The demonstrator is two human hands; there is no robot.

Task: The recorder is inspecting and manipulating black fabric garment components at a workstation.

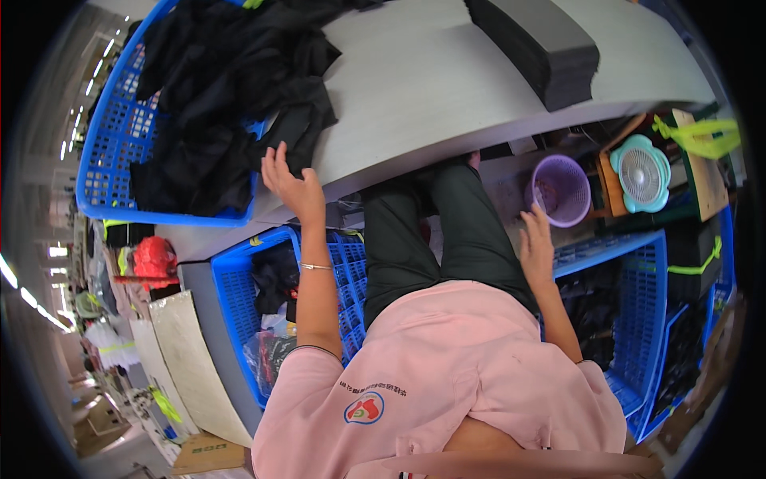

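My left hand [295, 188] is raised at the front edge of the grey table [383, 88], its fingers apart and nothing held in them. Just beyond its fingertips lies a pile of black cloth pieces [207, 104], partly in a blue plastic basket [108, 172] and partly spilling onto the tabletop. Whether the fingertips touch the cloth I cannot tell. To the right of my legs, my right hand [537, 243] hangs with its fingers stretched out and nothing in them. It is near a blue crate [646, 271] with dark cloth inside.
A dark grey machine body [542, 52] stands on the table. Below are a purple bin [561, 191] and a turquoise fan [641, 174]. Another blue crate [231, 319] with cloth and plastic bags stands left of my legs. A red bag [155, 259] lies farther left.
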